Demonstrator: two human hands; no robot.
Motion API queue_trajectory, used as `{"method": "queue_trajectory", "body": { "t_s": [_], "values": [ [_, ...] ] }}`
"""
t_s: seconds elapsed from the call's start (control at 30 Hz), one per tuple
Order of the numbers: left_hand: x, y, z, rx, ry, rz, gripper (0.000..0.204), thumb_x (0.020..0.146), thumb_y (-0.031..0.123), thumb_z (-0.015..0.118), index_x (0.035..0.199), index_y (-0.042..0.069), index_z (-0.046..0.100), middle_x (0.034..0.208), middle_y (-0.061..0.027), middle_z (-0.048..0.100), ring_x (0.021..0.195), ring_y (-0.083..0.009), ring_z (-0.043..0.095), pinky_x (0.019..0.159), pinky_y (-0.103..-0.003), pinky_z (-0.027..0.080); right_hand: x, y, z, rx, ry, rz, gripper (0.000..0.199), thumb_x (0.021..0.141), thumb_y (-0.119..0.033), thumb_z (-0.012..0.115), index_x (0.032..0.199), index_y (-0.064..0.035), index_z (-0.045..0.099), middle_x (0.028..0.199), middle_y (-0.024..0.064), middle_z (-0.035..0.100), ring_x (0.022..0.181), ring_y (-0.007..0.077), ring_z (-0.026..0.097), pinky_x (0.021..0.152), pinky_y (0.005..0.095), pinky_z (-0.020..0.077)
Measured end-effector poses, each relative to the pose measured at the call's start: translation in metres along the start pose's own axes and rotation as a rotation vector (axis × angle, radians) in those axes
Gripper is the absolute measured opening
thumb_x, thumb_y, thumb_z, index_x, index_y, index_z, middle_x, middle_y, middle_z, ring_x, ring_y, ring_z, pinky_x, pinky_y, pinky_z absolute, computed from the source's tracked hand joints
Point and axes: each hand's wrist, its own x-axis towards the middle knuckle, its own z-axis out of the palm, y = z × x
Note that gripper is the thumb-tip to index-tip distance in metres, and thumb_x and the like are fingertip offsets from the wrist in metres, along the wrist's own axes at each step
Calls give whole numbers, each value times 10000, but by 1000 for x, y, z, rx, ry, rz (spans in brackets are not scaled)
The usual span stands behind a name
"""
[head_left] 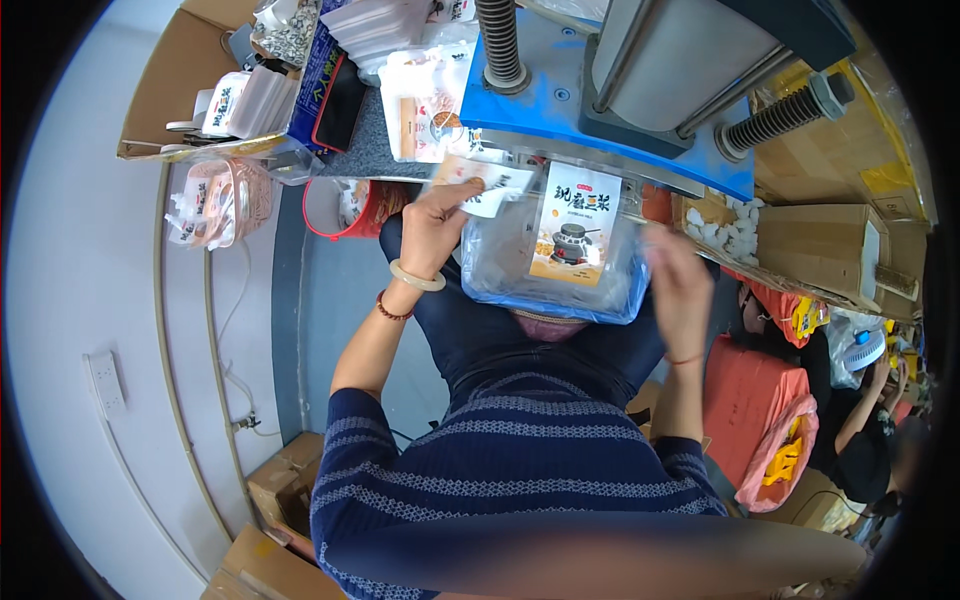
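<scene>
My left hand, with a pale bangle and a beaded bracelet at the wrist, pinches a small white printed pouch by its left side. A blue plastic tub with clear plastic inside sits at my lap, below the machine. Toward its right side a flat white pouch, printed with a dark pot on a stove, lies upright to my view under the machine's front edge. My right hand is just right of the tub, smeared by motion; whether its fingers hold anything is hidden.
A press with a blue plate, springs and a grey cylinder stands ahead. More printed pouches lie on the grey bench, beside a dark phone. A red bin is below. Right are cartons and a co-worker's arms.
</scene>
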Motion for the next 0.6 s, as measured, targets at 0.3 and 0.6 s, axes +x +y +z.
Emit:
{"method": "queue_trajectory", "body": {
  "t_s": [0.3,0.6],
  "values": [
    [-8,56,16,-382,-231,-188,139,854,25,691,983,-19,718,887,-23,702,801,-52,592,703,-203,480,43,-64,36,242,3,-375,144,816,13,698,955,-8,666,985,96,704,924,208,653,832,311,492],
    [-5,22,40,-691,-643,-557,154,877,120,718,944,-18,724,803,5,681,726,-24,566,625,-181,446,55,-19,35,187,-312,53,158,857,-124,705,951,0,676,912,66,689,874,143,645,799,278,492]
  ]
}}
